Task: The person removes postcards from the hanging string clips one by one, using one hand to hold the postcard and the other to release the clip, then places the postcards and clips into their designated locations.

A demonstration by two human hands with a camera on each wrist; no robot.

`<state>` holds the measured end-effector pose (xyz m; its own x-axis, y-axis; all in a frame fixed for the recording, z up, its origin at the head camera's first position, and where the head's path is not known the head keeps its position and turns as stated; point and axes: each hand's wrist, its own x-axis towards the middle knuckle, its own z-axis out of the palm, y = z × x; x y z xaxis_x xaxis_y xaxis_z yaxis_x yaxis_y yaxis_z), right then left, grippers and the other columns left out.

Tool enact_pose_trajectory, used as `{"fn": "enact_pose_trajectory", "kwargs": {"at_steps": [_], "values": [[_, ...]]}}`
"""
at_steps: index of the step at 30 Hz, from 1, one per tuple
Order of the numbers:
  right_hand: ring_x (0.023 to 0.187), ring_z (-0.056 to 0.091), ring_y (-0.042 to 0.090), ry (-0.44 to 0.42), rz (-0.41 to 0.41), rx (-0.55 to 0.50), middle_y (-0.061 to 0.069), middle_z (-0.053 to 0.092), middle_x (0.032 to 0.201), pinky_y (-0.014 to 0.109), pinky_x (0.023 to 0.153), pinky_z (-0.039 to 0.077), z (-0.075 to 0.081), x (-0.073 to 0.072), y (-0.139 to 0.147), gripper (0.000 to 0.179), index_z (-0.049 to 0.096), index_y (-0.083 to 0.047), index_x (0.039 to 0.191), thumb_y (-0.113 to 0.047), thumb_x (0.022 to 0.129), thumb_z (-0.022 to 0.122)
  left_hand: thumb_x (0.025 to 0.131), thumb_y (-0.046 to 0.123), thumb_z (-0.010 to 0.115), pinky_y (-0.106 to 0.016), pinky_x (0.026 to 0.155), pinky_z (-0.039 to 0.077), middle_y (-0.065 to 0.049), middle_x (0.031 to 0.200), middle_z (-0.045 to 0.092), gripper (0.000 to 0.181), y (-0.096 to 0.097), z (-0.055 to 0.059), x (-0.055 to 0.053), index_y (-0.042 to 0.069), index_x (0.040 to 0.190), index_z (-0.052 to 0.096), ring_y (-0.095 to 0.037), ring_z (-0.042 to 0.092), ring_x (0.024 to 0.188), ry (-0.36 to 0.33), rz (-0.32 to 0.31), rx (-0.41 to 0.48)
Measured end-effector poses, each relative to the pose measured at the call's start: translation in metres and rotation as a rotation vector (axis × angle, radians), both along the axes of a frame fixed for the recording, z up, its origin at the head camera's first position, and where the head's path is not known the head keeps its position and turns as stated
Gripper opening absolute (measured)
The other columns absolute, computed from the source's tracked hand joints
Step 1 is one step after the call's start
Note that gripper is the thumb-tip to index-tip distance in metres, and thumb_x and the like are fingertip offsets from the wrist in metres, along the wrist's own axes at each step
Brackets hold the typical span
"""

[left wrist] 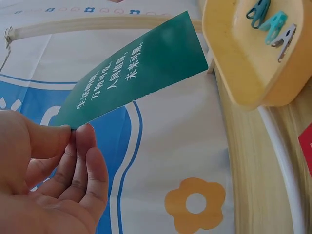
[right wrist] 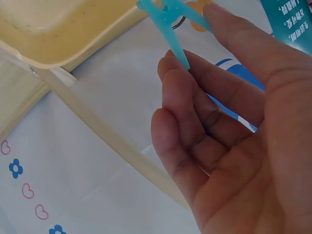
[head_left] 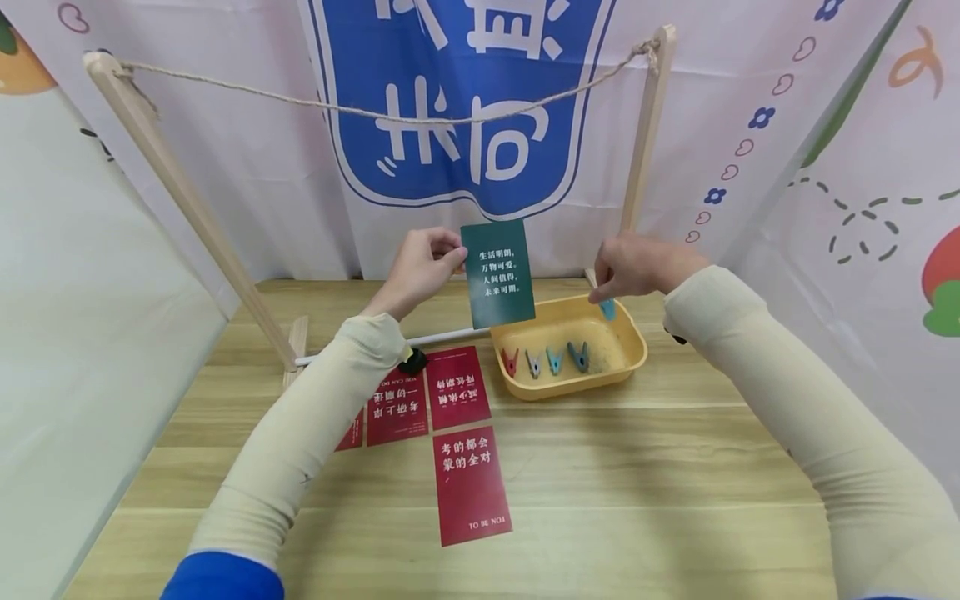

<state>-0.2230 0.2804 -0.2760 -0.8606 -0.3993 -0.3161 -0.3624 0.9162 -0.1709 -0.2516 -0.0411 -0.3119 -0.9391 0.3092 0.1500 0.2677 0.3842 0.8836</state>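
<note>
My left hand (head_left: pixel 426 265) pinches a dark green card (head_left: pixel 498 279) by its left edge, thumb in front; white characters face me. In the left wrist view the card (left wrist: pixel 141 73) slants away from the thumb and fingertips. Over the far right of a yellow tray (head_left: pixel 641 354), my right hand (head_left: pixel 637 265) holds a light blue clothespin (head_left: pixel 607 309). The right wrist view has this clothespin (right wrist: pixel 168 22) between thumb and index finger, its handle ends at the fingertips. Inside the tray lie several more clothespins, among them a red one (head_left: pixel 511 361) and a grey one (head_left: pixel 534 363).
A twine line (head_left: pixel 360 110) sags between two wooden posts, the left post (head_left: pixel 195 208) and the right post (head_left: pixel 647 133). Several red cards lie on the wooden table, one red card (head_left: pixel 472 487) nearest me. Behind the tray runs a white rod (head_left: pixel 450 336). A printed cloth hangs behind.
</note>
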Motion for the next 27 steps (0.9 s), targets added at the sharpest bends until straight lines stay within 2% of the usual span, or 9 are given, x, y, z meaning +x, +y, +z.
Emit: {"fn": "enact_pose_trajectory", "kwargs": {"at_steps": [6,10,18,27], "values": [[0.071,0.063,0.016,-0.015,-0.001,-0.007,0.003,0.074,0.08,0.027,0.064,0.053,-0.01,0.002,0.004,0.017,0.079,-0.01,0.087,-0.026,0.095,0.08,0.106,0.01,0.062,-0.026,0.073,0.055,-0.018,0.104,0.075,0.015,-0.011,-0.007,0.008,-0.001,0.112,0.071,-0.018,0.069,0.089,-0.01,0.001,-0.024],[0.07,0.062,0.015,-0.028,0.001,-0.011,0.003,0.073,0.079,0.026,0.063,0.052,-0.014,0.003,0.006,0.017,0.079,-0.01,0.088,-0.025,0.095,0.08,0.106,0.01,0.062,-0.03,0.079,0.058,-0.016,0.104,0.075,0.015,-0.019,-0.012,0.015,-0.001,0.112,0.07,-0.017,0.069,0.089,-0.026,-0.009,-0.032],[0.068,0.059,0.015,-0.044,-0.02,-0.018,0.003,0.071,0.077,0.026,0.06,0.048,-0.019,0.005,0.007,0.018,0.078,-0.011,0.086,-0.026,0.096,0.079,0.107,0.011,0.061,-0.023,0.078,0.057,-0.019,0.105,0.075,0.018,-0.035,-0.021,0.025,-0.002,0.114,0.07,-0.014,0.069,0.087,-0.053,-0.017,-0.034],[0.066,0.056,0.014,-0.089,-0.045,-0.014,0.003,0.069,0.075,0.025,0.059,0.046,-0.03,0.004,0.011,0.021,0.078,-0.011,0.086,-0.029,0.098,0.077,0.107,0.012,0.06,-0.022,0.081,0.059,-0.023,0.108,0.075,0.021,-0.052,-0.028,0.035,-0.005,0.116,0.069,-0.013,0.071,0.088,-0.072,0.0,-0.044]]}}
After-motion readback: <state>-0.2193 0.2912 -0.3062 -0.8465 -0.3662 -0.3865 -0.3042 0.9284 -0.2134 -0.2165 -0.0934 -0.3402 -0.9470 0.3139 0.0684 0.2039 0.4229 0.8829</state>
